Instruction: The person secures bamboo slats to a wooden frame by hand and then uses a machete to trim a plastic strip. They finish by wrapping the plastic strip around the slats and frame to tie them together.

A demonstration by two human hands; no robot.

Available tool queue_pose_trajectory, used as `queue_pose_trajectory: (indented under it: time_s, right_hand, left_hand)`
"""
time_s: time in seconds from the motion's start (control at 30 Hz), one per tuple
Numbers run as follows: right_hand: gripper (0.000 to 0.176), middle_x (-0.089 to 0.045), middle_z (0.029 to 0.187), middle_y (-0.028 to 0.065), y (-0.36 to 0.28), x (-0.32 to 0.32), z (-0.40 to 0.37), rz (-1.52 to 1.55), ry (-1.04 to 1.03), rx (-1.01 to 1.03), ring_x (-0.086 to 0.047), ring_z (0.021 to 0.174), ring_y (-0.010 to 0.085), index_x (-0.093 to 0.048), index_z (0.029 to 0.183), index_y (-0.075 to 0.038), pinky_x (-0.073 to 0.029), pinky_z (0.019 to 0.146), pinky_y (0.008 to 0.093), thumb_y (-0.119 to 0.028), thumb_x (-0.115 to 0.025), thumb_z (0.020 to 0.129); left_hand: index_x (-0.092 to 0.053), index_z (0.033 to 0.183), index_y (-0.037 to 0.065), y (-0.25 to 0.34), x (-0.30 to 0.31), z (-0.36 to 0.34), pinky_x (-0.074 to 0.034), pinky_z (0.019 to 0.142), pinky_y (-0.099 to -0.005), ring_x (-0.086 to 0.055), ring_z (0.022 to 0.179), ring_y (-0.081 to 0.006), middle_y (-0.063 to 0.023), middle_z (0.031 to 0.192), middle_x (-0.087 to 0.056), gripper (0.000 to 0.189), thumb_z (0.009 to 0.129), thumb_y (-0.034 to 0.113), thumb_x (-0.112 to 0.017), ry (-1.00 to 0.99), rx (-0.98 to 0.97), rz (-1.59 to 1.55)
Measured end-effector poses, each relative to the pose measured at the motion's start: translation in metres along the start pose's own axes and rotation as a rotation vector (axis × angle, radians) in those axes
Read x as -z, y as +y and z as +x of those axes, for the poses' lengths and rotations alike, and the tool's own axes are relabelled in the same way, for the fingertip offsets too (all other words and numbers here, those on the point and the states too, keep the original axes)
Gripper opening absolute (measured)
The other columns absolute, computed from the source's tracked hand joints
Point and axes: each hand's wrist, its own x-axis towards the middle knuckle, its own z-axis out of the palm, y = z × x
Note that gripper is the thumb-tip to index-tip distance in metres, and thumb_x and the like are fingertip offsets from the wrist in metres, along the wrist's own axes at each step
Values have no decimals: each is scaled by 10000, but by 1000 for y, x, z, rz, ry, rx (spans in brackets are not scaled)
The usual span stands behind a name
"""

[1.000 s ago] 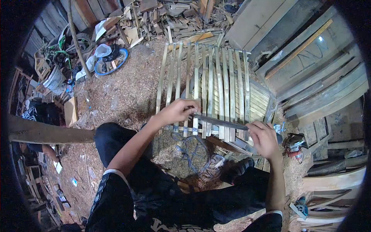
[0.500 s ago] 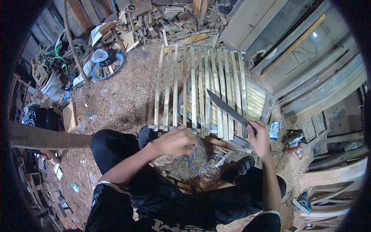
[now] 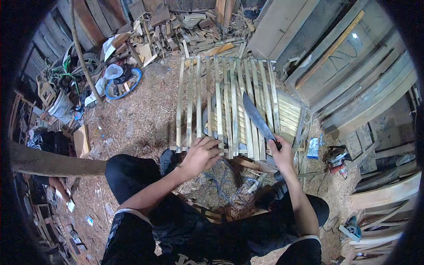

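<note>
The fingers (image 3: 213, 149) of the left hand (image 3: 201, 155) were bent and lay on the near ends of the bamboo slats (image 3: 221, 101), right where a thin cross strip (image 3: 183, 149) met them. I could not tell if they pinched a slat or only pressed on it. The right hand (image 3: 282, 155) was closed tight around the handle of a long knife (image 3: 257, 118). The blade pointed up and away from the person, slanted over the slats on the right side of the row. The slats lay side by side on the ground, which was covered in wood shavings (image 3: 141, 115). Past their far ends was a pile of wood scraps (image 3: 190, 26). Big boards (image 3: 349, 66) leaned on the right.
</note>
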Motion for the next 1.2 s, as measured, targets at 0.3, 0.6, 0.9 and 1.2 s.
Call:
queue_pose_trajectory:
  time_s: [0.3, 0.6, 0.9, 1.2]
  right_hand:
    - [384, -716, 1080, 258, 6, -2, 3, -13, -4, 45, -713, 968, 348, -676, 1246, 36, -534, 887, 404, -177, -713, 929]
    - [337, -690, 1010, 256, -1, -3, 7, -70, 15, 112, -678, 945, 398, -677, 1234, 28, -514, 873, 452, -115, -682, 929]
    - [483, -588, 1136, 262, -8, -5, 0, -239, 17, 202, -597, 1046, 446, -562, 1368, 21, -488, 913, 487, -26, -676, 901]
    - [764, -524, 1228, 272, -30, 0, -17, -341, -85, 184, -590, 1109, 458, -331, 1568, -39, -503, 921, 522, 40, -667, 887]
  left_hand:
    - [-791, 1025, 93, 8, 2, 4, -412, 1072, -443, -536, 1304, -282, -97, 1329, -662, 204, 874, 225, -754, 125, 114, -132]
    - [-780, 1000, 71, 3, -7, 6, -405, 1066, -448, -508, 1330, -303, -111, 1363, -639, 148, 900, 152, -707, 144, 108, -42]
    - [-733, 958, 52, 1, -9, 11, -403, 1041, -422, -580, 1220, -262, -82, 1330, -654, 89, 907, 80, -666, 84, 113, -118]
    - [-707, 1039, 69, 10, -3, 16, -343, 1107, -490, -499, 1327, -310, -91, 1345, -620, 212, 903, 230, -730, 112, 89, -57]
